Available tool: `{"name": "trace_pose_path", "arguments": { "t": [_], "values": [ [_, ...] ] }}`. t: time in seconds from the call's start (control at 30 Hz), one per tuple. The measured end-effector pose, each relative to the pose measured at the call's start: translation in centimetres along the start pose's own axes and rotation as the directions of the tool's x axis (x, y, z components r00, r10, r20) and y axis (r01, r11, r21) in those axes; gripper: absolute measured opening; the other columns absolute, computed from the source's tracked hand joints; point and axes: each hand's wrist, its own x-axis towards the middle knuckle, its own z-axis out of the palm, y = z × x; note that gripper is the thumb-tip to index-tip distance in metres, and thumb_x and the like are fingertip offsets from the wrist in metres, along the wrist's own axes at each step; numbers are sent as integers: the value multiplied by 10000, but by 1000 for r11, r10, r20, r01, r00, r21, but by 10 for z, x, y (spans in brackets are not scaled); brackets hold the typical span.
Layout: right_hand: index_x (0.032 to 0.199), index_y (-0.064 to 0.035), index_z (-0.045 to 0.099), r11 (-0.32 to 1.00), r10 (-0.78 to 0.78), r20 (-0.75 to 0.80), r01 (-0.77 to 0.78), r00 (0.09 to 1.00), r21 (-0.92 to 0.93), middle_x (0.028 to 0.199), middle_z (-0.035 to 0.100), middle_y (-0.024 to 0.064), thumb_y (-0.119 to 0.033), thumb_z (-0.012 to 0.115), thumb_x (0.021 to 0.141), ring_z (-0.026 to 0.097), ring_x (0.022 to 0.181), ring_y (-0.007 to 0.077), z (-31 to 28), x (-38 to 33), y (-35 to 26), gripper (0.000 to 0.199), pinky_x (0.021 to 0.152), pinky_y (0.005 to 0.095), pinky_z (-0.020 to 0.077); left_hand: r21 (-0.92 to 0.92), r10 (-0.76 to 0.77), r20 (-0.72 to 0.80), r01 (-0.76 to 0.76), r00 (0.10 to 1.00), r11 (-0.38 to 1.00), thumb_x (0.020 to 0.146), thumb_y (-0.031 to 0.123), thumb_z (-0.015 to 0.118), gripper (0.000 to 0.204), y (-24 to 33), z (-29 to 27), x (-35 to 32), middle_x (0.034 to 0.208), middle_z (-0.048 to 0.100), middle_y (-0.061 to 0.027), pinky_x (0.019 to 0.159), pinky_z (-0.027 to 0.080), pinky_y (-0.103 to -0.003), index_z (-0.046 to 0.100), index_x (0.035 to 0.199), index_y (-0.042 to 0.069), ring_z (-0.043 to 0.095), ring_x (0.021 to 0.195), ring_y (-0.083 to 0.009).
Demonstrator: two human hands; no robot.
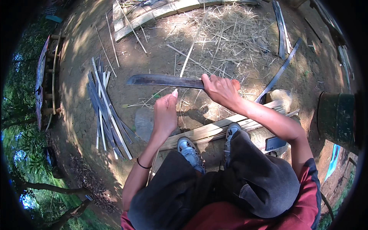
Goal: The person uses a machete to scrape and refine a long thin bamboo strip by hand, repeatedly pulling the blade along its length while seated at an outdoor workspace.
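Note:
My right hand (221, 90) is wrapped round the handle of a machete (165, 79), held crosswise with its dark, worn blade pointing left. A bit of the orange-brown handle end shows past the fingers. Below the blade, my left hand (165, 113) is closed, thumb on top, on a thin pale bamboo strip (193, 42). The strip runs away from me beyond the blade, and its near end comes out beside my left forearm. Where strip and blade cross, I cannot tell whether they touch.
Dark and pale strips (105, 107) lie heaped at the left. Split bamboo lengths (207, 132) lie by my shoes. Shavings (237, 34) cover the ground ahead. A phone (275, 143) rests near my right knee; a dark green container (337, 119) stands far right.

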Motion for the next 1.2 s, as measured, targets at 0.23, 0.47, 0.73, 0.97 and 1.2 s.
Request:
{"name": "trace_pose_path", "arguments": {
  "t": [0.23,0.47,0.73,0.97,1.2],
  "values": [
    [893,28,501,809,573,191,-588,797,26,784,575,294,-203,461,941,586,752,457,33,2,208,239,720,569,457,76,-148,131,139,980,987,1004,345,483,434,-14,-9,-33,580,320,64,425,244,-239,398,655,101,288,481,-39],
    [887,47,592,731,603,162,-622,781,279,620,603,242,-151,553,904,638,649,429,-55,-8,124,203,612,480,513,-79,-185,195,203,963,976,1016,368,447,436,-20,-3,-6,534,271,76,375,199,-240,354,659,137,238,421,-35],
    [942,11,456,889,155,345,-283,926,361,609,583,206,-160,572,897,608,568,409,-53,-14,-12,212,543,496,483,-364,-369,351,489,860,793,1024,353,418,420,32,-6,10,479,237,84,361,103,-250,341,657,164,160,372,-36],
    [1016,-8,437,880,314,338,-405,887,247,627,590,223,-170,526,933,617,601,441,-19,3,26,203,561,531,489,-311,-443,327,538,835,783,1019,364,432,428,36,-10,-9,476,237,83,361,106,-259,342,652,163,152,365,-43],
    [953,27,499,768,481,276,-552,832,326,618,591,247,-146,545,905,620,643,449,-38,-19,79,185,598,530,493,-231,-487,484,643,727,730,1021,361,436,427,27,17,-16,500,236,80,366,119,-232,346,655,159,172,394,-32]
  ]
}}
